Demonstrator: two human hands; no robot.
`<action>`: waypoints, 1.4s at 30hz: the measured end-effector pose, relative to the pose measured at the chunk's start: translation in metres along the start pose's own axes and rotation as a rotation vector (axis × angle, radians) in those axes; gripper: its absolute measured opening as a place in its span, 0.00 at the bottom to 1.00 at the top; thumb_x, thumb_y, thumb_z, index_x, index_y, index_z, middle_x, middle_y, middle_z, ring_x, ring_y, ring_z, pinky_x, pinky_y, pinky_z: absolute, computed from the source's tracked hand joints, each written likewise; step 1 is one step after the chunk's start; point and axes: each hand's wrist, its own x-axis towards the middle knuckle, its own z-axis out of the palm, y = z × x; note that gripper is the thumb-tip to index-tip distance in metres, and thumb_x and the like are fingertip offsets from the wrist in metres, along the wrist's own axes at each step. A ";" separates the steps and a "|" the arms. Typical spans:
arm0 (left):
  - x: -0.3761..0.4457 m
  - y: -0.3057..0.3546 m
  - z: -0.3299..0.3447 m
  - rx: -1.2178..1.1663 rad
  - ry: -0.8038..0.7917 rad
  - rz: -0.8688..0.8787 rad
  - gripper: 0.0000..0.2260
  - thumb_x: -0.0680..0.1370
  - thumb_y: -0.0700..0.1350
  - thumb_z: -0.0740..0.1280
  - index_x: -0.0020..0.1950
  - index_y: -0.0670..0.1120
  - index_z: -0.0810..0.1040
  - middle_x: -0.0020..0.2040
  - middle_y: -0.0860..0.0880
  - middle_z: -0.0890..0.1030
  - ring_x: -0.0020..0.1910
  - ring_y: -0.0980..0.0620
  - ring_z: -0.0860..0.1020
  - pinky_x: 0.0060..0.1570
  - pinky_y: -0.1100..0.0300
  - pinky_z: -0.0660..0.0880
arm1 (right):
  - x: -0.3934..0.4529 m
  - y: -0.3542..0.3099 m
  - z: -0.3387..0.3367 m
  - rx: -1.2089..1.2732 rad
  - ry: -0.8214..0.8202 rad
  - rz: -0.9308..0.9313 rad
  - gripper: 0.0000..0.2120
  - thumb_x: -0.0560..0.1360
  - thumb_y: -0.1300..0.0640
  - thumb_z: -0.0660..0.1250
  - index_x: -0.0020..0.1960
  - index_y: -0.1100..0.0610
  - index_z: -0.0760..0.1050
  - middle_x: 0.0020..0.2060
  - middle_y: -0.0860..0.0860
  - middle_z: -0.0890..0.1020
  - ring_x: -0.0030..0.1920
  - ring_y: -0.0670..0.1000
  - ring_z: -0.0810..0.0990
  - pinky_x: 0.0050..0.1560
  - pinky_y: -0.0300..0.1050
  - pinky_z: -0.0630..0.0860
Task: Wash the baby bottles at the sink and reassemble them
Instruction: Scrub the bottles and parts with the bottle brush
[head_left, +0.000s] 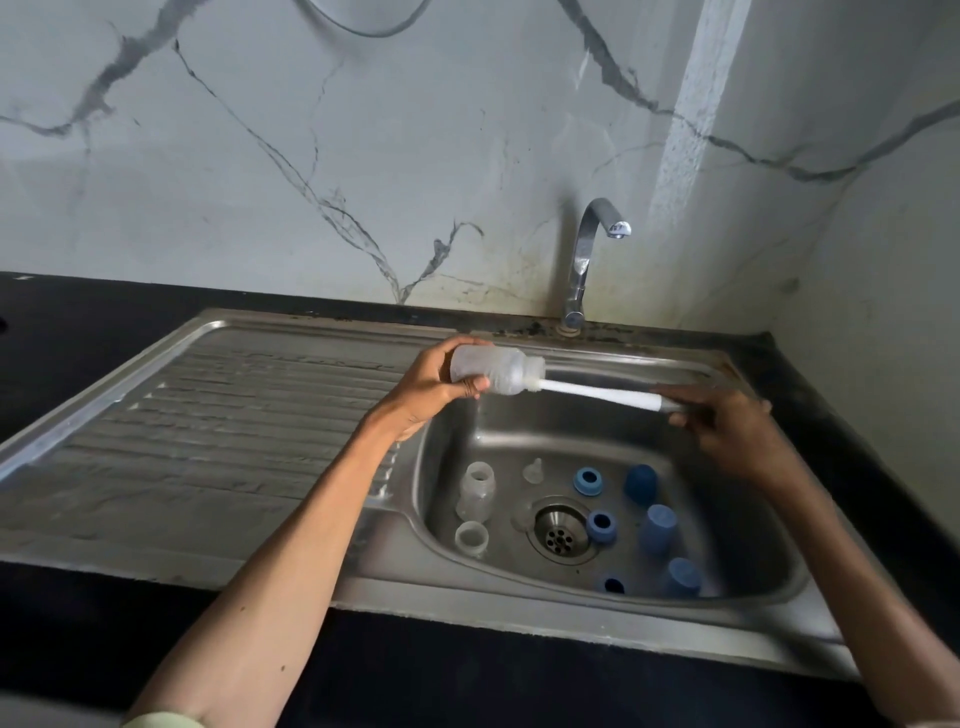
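Bottle scrub in progress over sink basin.
Bottle (493, 375) lies sideways above the basin (727, 530), left hand (431, 387) grip wrapped round its base to steady it; right hand (727, 421) grip pinches the brush handle (597, 392), head inside the neck. Other bottles, rings and caps wait below.

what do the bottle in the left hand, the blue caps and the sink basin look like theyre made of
Bottle gripped by the left hand: looks like frosted, translucent plastic; the brush shows dimly through its wall.
Blue caps: probably matte, opaque plastic, with no shine.
Sink basin: appears to be brushed stainless steel, grey, with soft reflections.
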 end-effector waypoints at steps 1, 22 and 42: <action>0.000 0.001 0.001 -0.069 -0.003 -0.011 0.23 0.68 0.36 0.76 0.61 0.44 0.78 0.59 0.41 0.75 0.57 0.47 0.76 0.51 0.56 0.80 | 0.000 0.000 0.002 0.054 0.005 -0.011 0.16 0.78 0.61 0.65 0.65 0.50 0.75 0.60 0.52 0.79 0.61 0.51 0.74 0.68 0.56 0.64; 0.000 -0.001 0.004 -0.172 0.002 -0.004 0.21 0.70 0.32 0.75 0.61 0.43 0.76 0.57 0.43 0.76 0.54 0.48 0.76 0.45 0.60 0.80 | 0.001 0.009 0.002 0.152 -0.067 0.047 0.14 0.79 0.61 0.64 0.64 0.54 0.75 0.58 0.53 0.79 0.55 0.49 0.75 0.62 0.50 0.70; 0.000 -0.010 0.003 -0.135 -0.007 -0.033 0.18 0.74 0.28 0.69 0.61 0.42 0.76 0.57 0.42 0.75 0.54 0.48 0.76 0.49 0.58 0.81 | 0.009 0.030 0.000 0.115 -0.132 -0.009 0.17 0.77 0.63 0.66 0.61 0.45 0.75 0.56 0.51 0.79 0.57 0.52 0.76 0.63 0.56 0.72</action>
